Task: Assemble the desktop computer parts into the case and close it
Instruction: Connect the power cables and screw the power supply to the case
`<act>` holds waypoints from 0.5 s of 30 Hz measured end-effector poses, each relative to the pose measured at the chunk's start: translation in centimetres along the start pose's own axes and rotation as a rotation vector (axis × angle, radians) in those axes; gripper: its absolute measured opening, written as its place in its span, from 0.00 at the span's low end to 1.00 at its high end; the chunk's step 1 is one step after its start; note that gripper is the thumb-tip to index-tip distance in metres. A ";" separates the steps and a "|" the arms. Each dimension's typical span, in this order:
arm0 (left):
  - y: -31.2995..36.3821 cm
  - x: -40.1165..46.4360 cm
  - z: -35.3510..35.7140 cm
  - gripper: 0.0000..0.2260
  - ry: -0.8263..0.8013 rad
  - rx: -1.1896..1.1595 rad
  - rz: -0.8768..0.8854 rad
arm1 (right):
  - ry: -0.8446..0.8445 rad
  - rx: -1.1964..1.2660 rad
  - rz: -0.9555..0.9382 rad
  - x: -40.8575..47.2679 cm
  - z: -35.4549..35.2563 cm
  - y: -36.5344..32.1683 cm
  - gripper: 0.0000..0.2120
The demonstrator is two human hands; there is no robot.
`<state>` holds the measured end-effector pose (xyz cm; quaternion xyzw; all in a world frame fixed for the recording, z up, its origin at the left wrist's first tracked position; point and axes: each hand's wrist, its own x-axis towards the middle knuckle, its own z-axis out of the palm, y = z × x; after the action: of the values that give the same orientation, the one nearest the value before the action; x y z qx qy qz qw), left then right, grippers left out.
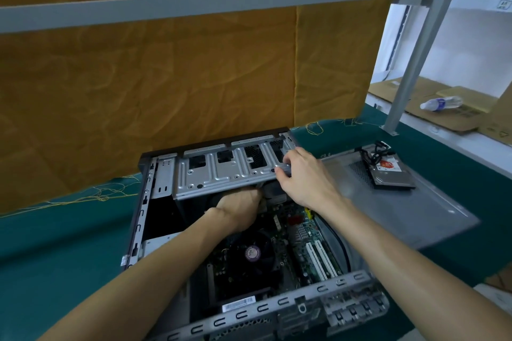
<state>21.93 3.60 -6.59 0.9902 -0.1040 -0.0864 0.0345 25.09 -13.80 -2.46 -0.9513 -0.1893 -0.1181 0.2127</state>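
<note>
Inside the open case (138, 219), left hand (238, 209) reaches under the drive cage (221, 171) (fingers hidden, can't tell its grip); right hand (303, 174) pinches the cage's edge.

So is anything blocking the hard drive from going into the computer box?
Yes. The hard drive lies outside on the loose side panel, right of the case. Both hands, left and right, are busy at the metal drive cage.

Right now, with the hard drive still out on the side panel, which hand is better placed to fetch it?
Likely the right hand. It grips the drive cage at its right end, on the side where the hard drive lies on the side panel. The left hand reaches under the cage inside the case.
</note>
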 end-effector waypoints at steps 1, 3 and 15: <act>0.1 -0.5 -0.3 0.11 0.012 -0.072 -0.003 | 0.001 0.007 -0.002 0.1 0.0 0.0 0.17; 0.5 -1.5 -1.1 0.12 -0.004 -0.335 0.025 | 0.003 0.029 -0.002 0.2 -0.1 0.0 0.15; 0.5 -4.2 -4.5 0.11 -0.365 -1.377 0.101 | 0.093 0.589 -0.212 -1.7 -1.5 -1.4 0.11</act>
<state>18.59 4.21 -1.46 0.7072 -0.0757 -0.2952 0.6379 22.79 -13.87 -1.18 -0.8174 -0.3034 -0.1232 0.4740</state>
